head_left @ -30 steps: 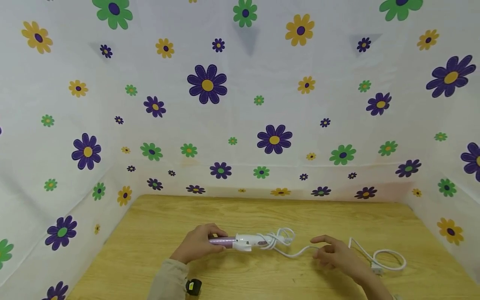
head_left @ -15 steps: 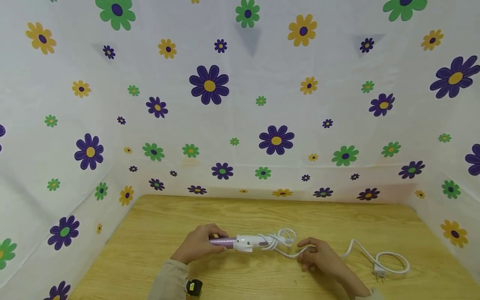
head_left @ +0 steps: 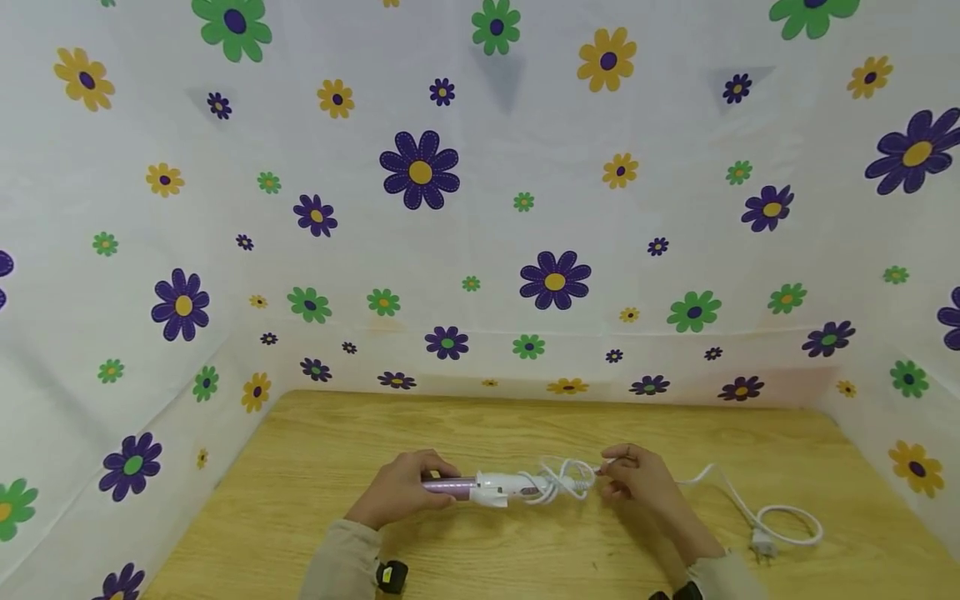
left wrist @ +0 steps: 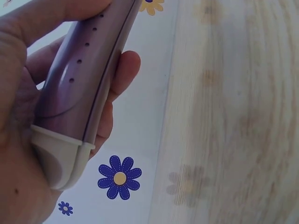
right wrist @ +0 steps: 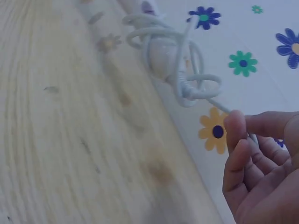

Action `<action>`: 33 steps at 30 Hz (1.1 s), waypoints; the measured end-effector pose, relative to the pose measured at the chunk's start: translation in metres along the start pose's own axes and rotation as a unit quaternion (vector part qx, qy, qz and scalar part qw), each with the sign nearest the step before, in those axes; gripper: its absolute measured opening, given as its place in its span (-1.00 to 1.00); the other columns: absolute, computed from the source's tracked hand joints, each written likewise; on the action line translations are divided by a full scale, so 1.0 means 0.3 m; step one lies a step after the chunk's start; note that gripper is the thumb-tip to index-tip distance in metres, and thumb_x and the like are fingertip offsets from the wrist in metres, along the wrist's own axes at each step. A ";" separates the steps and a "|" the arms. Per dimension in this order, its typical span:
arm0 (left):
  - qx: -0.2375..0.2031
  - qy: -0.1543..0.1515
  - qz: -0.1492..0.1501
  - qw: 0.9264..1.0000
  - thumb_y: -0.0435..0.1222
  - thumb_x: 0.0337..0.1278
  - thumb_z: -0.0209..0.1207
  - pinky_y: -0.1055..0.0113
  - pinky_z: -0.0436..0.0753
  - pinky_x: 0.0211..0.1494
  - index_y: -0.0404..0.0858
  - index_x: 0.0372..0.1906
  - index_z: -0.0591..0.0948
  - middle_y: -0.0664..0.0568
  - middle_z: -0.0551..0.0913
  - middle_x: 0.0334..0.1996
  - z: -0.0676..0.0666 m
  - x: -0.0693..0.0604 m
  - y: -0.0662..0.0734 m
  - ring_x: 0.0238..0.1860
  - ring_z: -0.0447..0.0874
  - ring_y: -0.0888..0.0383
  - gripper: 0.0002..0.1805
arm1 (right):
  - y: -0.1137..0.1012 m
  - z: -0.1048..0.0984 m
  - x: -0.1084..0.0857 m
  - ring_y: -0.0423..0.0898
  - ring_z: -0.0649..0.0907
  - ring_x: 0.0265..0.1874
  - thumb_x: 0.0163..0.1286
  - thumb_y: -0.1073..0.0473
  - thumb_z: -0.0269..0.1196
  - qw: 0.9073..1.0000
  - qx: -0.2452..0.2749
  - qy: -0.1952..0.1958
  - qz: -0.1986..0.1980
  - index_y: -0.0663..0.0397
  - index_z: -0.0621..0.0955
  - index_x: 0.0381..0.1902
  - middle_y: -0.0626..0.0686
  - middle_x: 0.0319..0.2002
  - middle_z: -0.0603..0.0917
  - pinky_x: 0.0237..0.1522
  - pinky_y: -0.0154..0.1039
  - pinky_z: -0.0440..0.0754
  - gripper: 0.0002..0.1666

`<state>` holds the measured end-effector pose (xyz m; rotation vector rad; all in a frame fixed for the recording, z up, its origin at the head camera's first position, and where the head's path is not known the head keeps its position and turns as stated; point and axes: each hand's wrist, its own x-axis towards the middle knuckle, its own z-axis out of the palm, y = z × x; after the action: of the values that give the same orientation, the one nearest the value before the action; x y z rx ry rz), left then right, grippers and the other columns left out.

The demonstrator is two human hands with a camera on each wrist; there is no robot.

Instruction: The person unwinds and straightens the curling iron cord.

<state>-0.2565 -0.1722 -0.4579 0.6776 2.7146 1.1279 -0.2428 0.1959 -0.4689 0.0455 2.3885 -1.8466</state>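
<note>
"How are the fingers (left wrist: 125,70) of the left hand (head_left: 397,490) set?"

"Curled round the purple barrel of a hair styling iron (head_left: 491,483), spread only as far as the barrel is thick. Its white tip lies against the palm."

"And the right hand (head_left: 641,482)?"

"Thumb and forefinger are pinched together on the white cord (right wrist: 179,65), just beyond the handle end. The other fingers bend in toward the palm."

"Where does the cord go from there?"

"One way it leads to the handle and winds round it in loose loops. The other way it comes out past the right hand and crosses the surface (head_left: 525,558), making one more loop near a two-pin plug (head_left: 763,543)."

"And the iron itself?"

"Between the two hands, barrel to the left, handle to the right. Whether its underside touches the surface, I can't tell."

"What's around all that?"

"A white sheet (head_left: 487,133) printed with purple, green and yellow flowers, standing behind and along both sides."
</note>
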 end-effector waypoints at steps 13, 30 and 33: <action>0.017 0.001 -0.013 1.000 -0.16 -0.14 0.44 0.30 0.53 -0.20 -0.05 -0.15 0.73 0.16 0.69 -0.23 -0.005 -0.006 0.016 -0.28 0.54 0.24 -0.67 | -0.024 -0.244 -0.115 -0.28 0.50 -0.47 0.50 0.10 0.05 0.997 0.072 -0.023 -0.010 -0.12 0.49 0.03 -0.21 -0.28 0.61 -0.34 -0.34 0.56 -0.80; 0.008 -0.007 -0.002 1.000 -0.14 -0.12 0.43 0.33 0.52 -0.19 -0.05 -0.14 0.73 0.17 0.68 -0.24 0.017 0.011 0.026 -0.28 0.53 0.23 -0.67 | 0.103 -0.436 -0.134 -0.28 0.60 -0.46 0.50 0.10 0.03 0.997 -0.038 0.041 0.046 0.17 0.46 0.15 -0.33 -0.36 0.65 -0.38 -0.34 0.58 -0.63; 0.017 -0.013 -0.003 1.000 -0.12 -0.11 0.42 0.33 0.52 -0.19 -0.04 -0.14 0.73 0.18 0.68 -0.23 0.023 0.009 0.026 -0.27 0.53 0.24 -0.67 | 0.113 -0.416 -0.116 -0.28 0.61 -0.43 0.49 0.10 0.04 0.995 -0.069 0.042 0.058 0.43 0.32 0.25 -0.32 -0.33 0.65 -0.36 -0.32 0.57 -0.44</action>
<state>-0.2542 -0.1617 -0.4574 0.6819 2.7183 1.0679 -0.2147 0.3267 -0.4667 0.2501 2.5050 -1.6567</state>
